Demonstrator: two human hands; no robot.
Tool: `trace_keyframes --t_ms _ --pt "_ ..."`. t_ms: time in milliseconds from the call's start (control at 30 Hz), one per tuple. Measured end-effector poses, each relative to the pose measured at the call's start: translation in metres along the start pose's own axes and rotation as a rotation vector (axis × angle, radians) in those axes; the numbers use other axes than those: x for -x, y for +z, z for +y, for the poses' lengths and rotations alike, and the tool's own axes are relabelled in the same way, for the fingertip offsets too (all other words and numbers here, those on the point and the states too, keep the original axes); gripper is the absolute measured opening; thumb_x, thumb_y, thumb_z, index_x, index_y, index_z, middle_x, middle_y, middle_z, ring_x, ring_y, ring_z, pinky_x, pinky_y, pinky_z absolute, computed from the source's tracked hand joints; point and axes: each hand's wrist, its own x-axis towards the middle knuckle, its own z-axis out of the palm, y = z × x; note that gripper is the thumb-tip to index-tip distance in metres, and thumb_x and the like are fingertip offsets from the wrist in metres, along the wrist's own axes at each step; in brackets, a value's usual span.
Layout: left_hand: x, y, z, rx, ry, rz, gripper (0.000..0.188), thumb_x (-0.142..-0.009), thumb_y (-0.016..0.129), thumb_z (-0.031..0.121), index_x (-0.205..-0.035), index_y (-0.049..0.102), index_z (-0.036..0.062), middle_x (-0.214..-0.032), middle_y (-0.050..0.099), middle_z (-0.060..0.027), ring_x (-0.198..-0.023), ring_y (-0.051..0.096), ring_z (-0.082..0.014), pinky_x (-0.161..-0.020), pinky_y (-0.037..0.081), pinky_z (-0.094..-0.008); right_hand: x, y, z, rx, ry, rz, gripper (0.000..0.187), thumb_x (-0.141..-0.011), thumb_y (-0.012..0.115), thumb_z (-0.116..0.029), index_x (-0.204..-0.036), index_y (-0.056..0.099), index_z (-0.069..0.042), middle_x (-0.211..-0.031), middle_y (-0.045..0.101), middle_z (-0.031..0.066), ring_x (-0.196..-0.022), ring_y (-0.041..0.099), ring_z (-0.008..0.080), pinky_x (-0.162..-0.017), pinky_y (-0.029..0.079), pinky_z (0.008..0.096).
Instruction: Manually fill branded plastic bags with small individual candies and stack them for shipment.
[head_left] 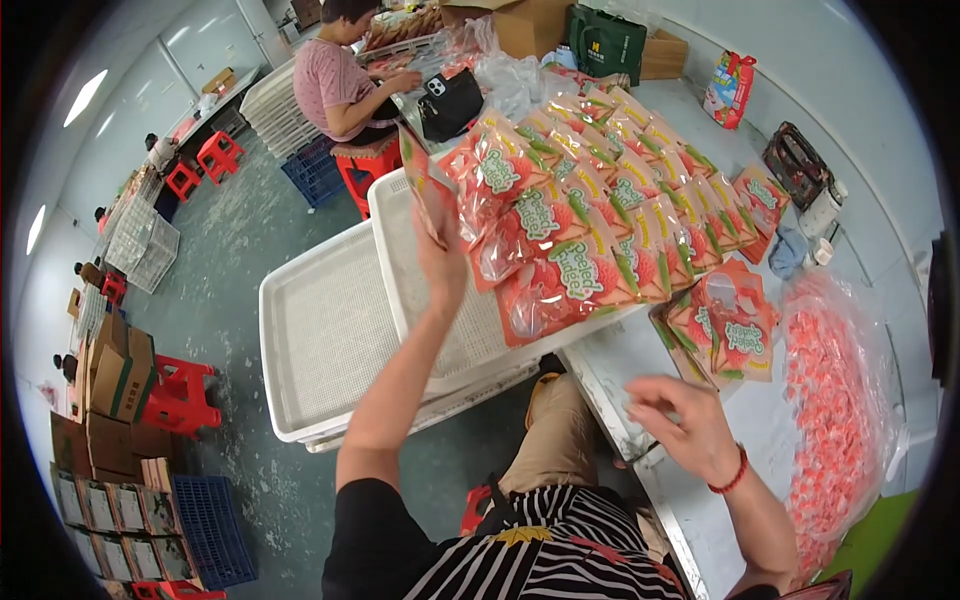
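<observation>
Being pinched at lower edge by nearer left hand, flat pink-orange plastic pouch is held beyond fingers, long axis upward, left of heaped glossy pink pouches; right hand is held apart, seemingly empty, fingers loosely curled.

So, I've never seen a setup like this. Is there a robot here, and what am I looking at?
There's no robot: these are a person's two bare hands. The picture comes from a wide fisheye camera on their head, looking down, so straight edges look bent. The left hand holds up a pinkish pouch over a white tray. To its right lies a heap of similar pouches. The right hand appears empty, with a red band around the wrist. On the table are a smaller group of pouches and a clear bag of small pink-and-white pieces. In the background sits a co-worker.
</observation>
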Motion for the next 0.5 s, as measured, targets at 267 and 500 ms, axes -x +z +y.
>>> trace_keyframes --t_ms 267,500 --pt "-0.093 0.022 -0.116 -0.515 0.082 0.005 0.062 -0.082 0.052 -0.004 -0.140 0.033 0.0061 -0.131 0.047 -0.0223 -0.119 0.047 -0.0401 -0.098 0.040 -0.0414 0.122 -0.004 0.098 -0.382 0.730 0.354 0.016 -0.092 0.059 -0.009 -0.102 0.060 0.003 -0.077 0.066 0.0075 -0.067 0.063 0.0126 -0.062 0.052 0.0236" --pt "-0.119 0.050 -0.181 -0.541 -0.071 -0.196 0.098 -0.073 0.075 0.046 -0.143 0.024 0.0010 -0.139 0.034 -0.0267 -0.131 0.031 -0.0409 -0.110 0.027 -0.0433 0.156 0.008 0.123 -0.468 0.799 0.513 0.020 -0.094 0.058 -0.014 -0.103 0.059 0.004 -0.076 0.066 0.0102 -0.064 0.064 0.0154 -0.059 0.052 0.0252"
